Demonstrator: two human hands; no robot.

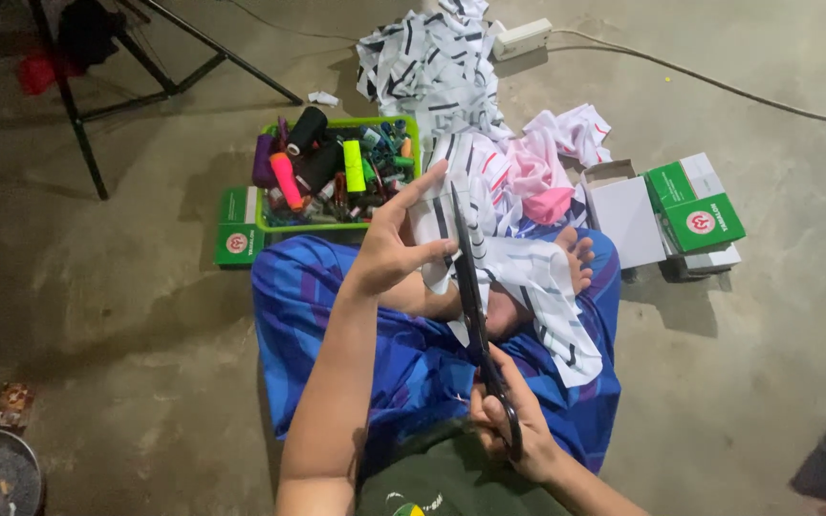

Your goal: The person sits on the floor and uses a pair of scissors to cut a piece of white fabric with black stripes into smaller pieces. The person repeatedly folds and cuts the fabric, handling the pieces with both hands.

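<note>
While the right hand (pixel 509 425) grips the handles of black scissors (pixel 471 296), their blades run up away from it along the edge of a white black-striped cloth strip (pixel 528 282). Beyond, the left hand (pixel 396 244) pinches that strip's upper edge, fingers spread. Past its fingertips sit a green basket of thread spools (pixel 336 172) and heaped cloth (pixel 437 62); bare floor (pixel 126 287) opens to its left.
</note>
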